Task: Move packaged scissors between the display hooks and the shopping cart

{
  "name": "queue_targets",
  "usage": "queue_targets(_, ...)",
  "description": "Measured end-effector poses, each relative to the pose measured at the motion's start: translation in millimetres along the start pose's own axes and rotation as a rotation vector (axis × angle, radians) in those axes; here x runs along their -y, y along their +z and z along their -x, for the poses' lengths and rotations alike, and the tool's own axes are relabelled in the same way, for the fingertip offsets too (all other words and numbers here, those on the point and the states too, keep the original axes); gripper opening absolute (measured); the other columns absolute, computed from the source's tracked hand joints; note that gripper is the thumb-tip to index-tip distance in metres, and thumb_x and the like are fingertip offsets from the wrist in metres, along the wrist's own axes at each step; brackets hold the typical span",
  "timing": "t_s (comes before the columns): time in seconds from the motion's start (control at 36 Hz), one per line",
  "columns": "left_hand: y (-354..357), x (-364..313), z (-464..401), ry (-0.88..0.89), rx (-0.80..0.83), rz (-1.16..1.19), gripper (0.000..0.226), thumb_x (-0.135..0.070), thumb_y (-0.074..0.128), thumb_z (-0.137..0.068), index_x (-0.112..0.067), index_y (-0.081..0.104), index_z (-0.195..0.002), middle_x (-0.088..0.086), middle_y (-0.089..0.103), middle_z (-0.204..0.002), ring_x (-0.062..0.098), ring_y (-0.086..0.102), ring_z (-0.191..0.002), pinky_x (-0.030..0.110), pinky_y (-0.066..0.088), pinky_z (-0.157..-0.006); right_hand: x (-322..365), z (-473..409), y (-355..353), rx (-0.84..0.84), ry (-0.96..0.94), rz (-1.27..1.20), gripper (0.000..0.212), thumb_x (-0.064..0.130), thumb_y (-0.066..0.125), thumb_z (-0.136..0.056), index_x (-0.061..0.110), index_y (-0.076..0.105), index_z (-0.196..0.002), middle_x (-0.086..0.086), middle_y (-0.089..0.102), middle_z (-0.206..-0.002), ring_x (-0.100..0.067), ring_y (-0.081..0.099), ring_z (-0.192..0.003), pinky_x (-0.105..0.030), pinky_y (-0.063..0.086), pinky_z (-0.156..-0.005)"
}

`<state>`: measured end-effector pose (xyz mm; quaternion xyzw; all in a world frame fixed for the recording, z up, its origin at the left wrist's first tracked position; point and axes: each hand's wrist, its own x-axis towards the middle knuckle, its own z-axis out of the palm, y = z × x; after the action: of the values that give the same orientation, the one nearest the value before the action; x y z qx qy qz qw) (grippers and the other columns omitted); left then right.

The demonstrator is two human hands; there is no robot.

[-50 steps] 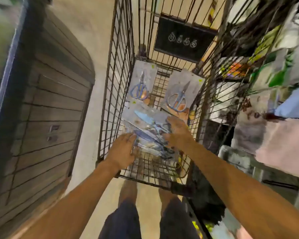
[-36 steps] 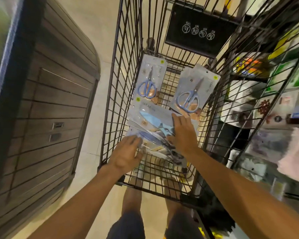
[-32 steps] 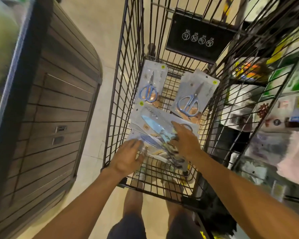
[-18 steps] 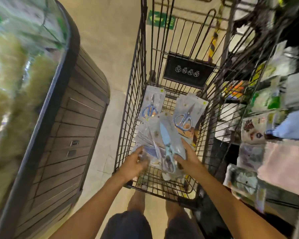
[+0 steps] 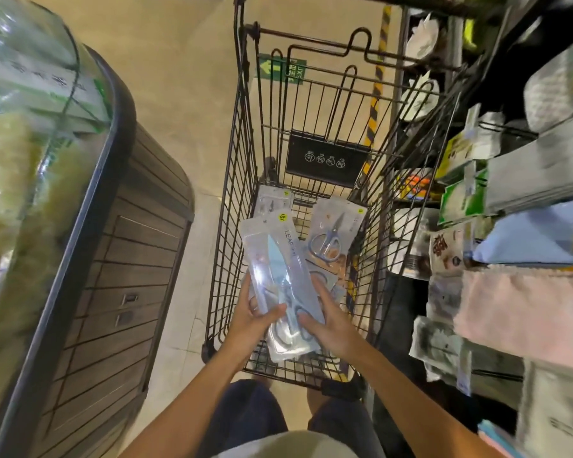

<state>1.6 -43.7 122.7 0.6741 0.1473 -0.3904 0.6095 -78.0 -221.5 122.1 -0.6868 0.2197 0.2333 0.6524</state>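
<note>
Wire shopping cart [image 5: 235, 180]: two scissors packs on its floor, one [image 5: 333, 239] beyond right fingers [image 5: 318, 289], one [image 5: 272, 204] far-left.

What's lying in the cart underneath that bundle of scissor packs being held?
Under the held packs, a pack of blue-handled scissors leans at the right of the cart. Another pack peeks out behind. Anything directly beneath the bundle is covered.

A shop aisle: a wire shopping cart [image 5: 245, 180] beside shelves of packaged goods [image 5: 523, 180] (some hanging).
</note>
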Motion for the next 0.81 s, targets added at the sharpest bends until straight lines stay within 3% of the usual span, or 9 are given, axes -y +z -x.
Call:
queue_targets(0.14,-8,-1,-16,-0.01,-0.033,-0.057,0.102,-0.003,0.083,-0.078,-0.051,0.03,-0.151,0.001,0.06,-0.139,0.026,0.064,-0.123,0.05,0.06,-0.09,-24,-12,-7,0.017,0.097,0.074,0.093,0.013,0.075,-0.088,0.039,0.019,-0.158,0.005,0.055,-0.133,-0.017,0.064,-0.115,-0.041,0.059,-0.093)
queue_targets(0.25,-22,1,-32,0.058,-0.053,-0.143,0.103,-0.003,0.074,-0.087,-0.056,0.016,-0.153,-0.002,0.041,-0.158,0.025,0.047,-0.14,0.053,0.052,-0.103,-42,-31,-21,-0.058,0.158,0.164,0.082,0.014,0.078,-0.086,0.025,0.033,-0.153,-0.004,0.051,-0.134,-0.02,0.058,-0.113,-0.013,0.053,-0.084)
queue_targets(0.28,-24,3,-36,0.087,-0.052,-0.157,0.102,-0.001,0.07,-0.09,-0.062,0.014,-0.149,-0.006,0.036,-0.16,0.022,0.046,-0.14,0.05,0.053,-0.103,-46,-38,-25,-0.074,0.176,0.189,0.079,0.014,0.078,-0.087,0.022,0.035,-0.152,-0.004,0.05,-0.135,-0.018,0.056,-0.115,-0.008,0.051,-0.079)
queue_targets(0.33,-28,9,-44,0.115,-0.052,-0.185,0.101,0.005,0.063,-0.093,-0.066,0.011,-0.144,-0.014,0.034,-0.157,0.009,0.055,-0.127,0.031,0.061,-0.084,-53,-58,-33,-0.101,0.186,0.26,0.074,0.016,0.078,-0.087,0.02,0.039,-0.15,-0.003,0.048,-0.135,-0.015,0.053,-0.118,-0.008,0.046,-0.083)
queue_targets(0.42,-31,24,-57,0.118,-0.034,-0.191,0.099,0.009,0.056,-0.095,-0.053,0.004,-0.151,-0.032,0.039,-0.137,-0.019,0.062,-0.095,0.012,0.055,-0.064,-64,-89,-38,-0.123,0.158,0.397,0.068,0.017,0.077,-0.087,0.017,0.045,-0.147,-0.003,0.048,-0.131,-0.015,0.049,-0.119,-0.024,0.041,-0.098)
queue_targets(0.47,-34,33,-65,0.123,-0.032,-0.198,0.098,0.009,0.057,-0.095,-0.047,0.003,-0.155,-0.037,0.038,-0.132,-0.027,0.056,-0.098,0.009,0.055,-0.07,-73,-111,-38,-0.116,0.128,0.464,0.067,0.02,0.077,-0.087,0.015,0.046,-0.146,-0.004,0.048,-0.137,-0.02,0.051,-0.121,-0.032,0.044,-0.104)
queue_targets(0.56,-38,44,-77,0.136,-0.013,-0.238,0.1,0.008,0.058,-0.094,-0.048,0.004,-0.157,-0.036,0.032,-0.149,-0.024,0.042,-0.126,0.012,0.046,-0.101,-94,-145,-32,-0.164,0.065,0.586,0.064,0.023,0.077,-0.085,0.013,0.05,-0.142,-0.011,0.052,-0.136,-0.03,0.052,-0.122,-0.045,0.049,-0.101)
queue_targets(0.72,-34,55,-92,0.194,0.03,-0.25,0.097,0.017,0.054,-0.092,-0.023,-0.001,-0.161,-0.025,0.024,-0.155,-0.022,0.032,-0.135,0.002,0.035,-0.104,-120,-173,-20,-0.181,-0.005,0.841,0.061,0.033,0.069,-0.091,0.007,0.048,-0.142,-0.017,0.049,-0.141,-0.035,0.043,-0.129,-0.045,0.043,-0.105)
queue_targets(0.81,-36,60,-96,0.217,0.025,-0.278,0.098,0.01,0.056,-0.094,-0.034,0.0,-0.161,-0.023,0.026,-0.16,-0.005,0.035,-0.144,0.02,0.041,-0.111,-134,-174,-18,-0.193,0.014,0.928,0.059,0.04,0.063,-0.095,0.009,0.05,-0.143,-0.015,0.047,-0.147,-0.035,0.04,-0.136,-0.046,0.039,-0.111)
